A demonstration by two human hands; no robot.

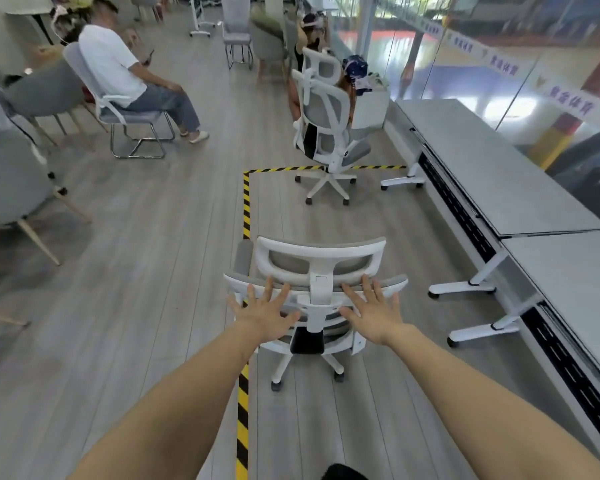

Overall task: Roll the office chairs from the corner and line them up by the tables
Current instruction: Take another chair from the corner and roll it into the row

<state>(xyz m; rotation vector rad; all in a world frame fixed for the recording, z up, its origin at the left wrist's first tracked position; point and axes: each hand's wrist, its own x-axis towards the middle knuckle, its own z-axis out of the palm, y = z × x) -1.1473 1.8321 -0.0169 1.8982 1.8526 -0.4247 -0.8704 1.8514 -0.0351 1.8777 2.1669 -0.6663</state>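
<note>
Near chair at arm's reach, both hands spread flat.

Left hand [264,311] and right hand [373,311] released, fingers straight, at the backrest of the near chair [321,258]; contact unclear. Backrest wide axis crosswise, hands either side of its spine, equally near. Worktop [499,174] just right of chair; second chair [326,133] beyond, along same worktop.

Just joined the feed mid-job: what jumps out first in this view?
Two bare arms reach forward, the left hand and right hand spread open at the back of a white mesh office chair in the centre foreground. A second office chair stands farther ahead beside the long grey tables on the right. Yellow-black floor tape marks the zone's edge.
</note>
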